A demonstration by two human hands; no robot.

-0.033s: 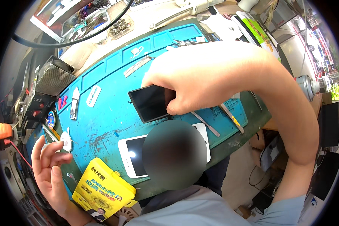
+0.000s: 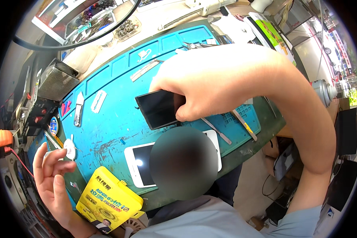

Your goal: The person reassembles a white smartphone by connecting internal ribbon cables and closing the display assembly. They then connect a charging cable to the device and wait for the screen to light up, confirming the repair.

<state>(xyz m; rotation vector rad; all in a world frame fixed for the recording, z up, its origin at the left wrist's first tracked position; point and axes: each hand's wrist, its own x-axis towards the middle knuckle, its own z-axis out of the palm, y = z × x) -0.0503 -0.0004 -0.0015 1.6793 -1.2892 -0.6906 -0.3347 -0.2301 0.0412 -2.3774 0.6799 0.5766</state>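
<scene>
My right hand (image 2: 190, 91) grips a small black screen panel (image 2: 158, 109) by its right end, above the blue silicone mat (image 2: 115, 123). My left hand (image 2: 53, 182) is at the lower left with fingers apart and loosely bent, holding nothing, beside a yellow package (image 2: 107, 198) and a small white round item (image 2: 69, 148). Below the screen lies a white phone (image 2: 131, 164), much of it hidden by a blurred round patch. Thin metal tools (image 2: 244, 125), a razor blade (image 2: 98, 101) and a scraper (image 2: 78, 115) lie on the mat.
At the left stand a metal equipment box (image 2: 59, 79) and an orange object (image 2: 2, 139). A black cable (image 2: 95, 35) arches over parts trays (image 2: 127, 27) at the back. Green-printed packaging (image 2: 275, 35) lies back right. The bench edge (image 2: 234, 158) runs near my body.
</scene>
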